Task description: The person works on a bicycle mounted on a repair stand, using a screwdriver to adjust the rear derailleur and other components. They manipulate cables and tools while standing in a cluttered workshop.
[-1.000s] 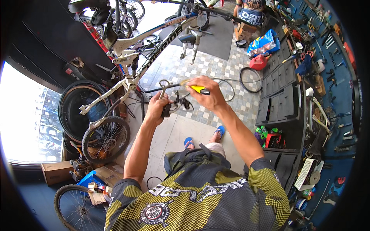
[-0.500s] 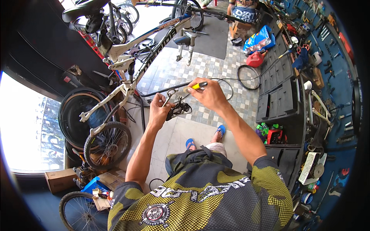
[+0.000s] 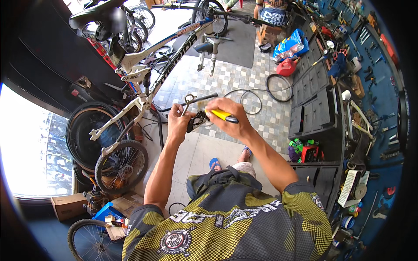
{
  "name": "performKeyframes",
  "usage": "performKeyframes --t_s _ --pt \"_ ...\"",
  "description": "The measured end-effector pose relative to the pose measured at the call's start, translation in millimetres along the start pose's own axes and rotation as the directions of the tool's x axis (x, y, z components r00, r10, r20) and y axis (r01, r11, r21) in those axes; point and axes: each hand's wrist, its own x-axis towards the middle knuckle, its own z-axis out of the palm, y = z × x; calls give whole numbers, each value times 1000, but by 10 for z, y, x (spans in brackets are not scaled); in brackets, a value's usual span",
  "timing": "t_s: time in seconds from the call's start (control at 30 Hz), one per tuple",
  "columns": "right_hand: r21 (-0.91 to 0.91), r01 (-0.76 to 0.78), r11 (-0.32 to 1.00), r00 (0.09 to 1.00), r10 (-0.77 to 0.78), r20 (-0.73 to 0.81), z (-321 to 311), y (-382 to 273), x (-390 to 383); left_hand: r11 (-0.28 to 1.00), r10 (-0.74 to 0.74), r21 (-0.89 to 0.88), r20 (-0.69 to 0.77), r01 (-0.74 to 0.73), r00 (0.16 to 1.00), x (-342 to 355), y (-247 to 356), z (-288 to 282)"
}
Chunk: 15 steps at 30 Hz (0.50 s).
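Note:
My left hand [image 3: 177, 124] is closed around a black rear derailleur [image 3: 198, 121], whose silver cage arm with a ring-shaped end [image 3: 188, 99] sticks up past my fingertips. In my right hand [image 3: 233, 114] is a brush with a yellow and black handle [image 3: 223, 115]. Its pale bristles, blurred, sit right at the derailleur, and I cannot tell whether they touch it. My right fingers wrap the handle near the bristles, and the black butt end points to the right. Part of the derailleur is hidden behind my right hand.
A white bike frame [image 3: 143, 78] without its wheels hangs at the left, above a loose wheel [image 3: 122, 166]. Grey drawers [image 3: 311, 108] and a blue tool wall [image 3: 379, 87] line the right. A black hose [image 3: 187, 102] lies beyond my hands. Another person sits at the far end.
My right hand has moved slightly left and down, and the brush has turned so its handle points to the lower right. The bristles are now nearer the derailleur. My left hand stays nearly still.

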Motion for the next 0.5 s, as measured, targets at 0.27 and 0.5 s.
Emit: performKeyframes --t_s 0.27,0.5 --pt "-13 42 999 999 -41 25 20 80 -73 995 -59 -79 -11 57 998 -43 -8 24" --pt "119 -344 931 935 351 -43 -322 315 -64 949 -197 -235 83 211 977 -101 -88 -206"
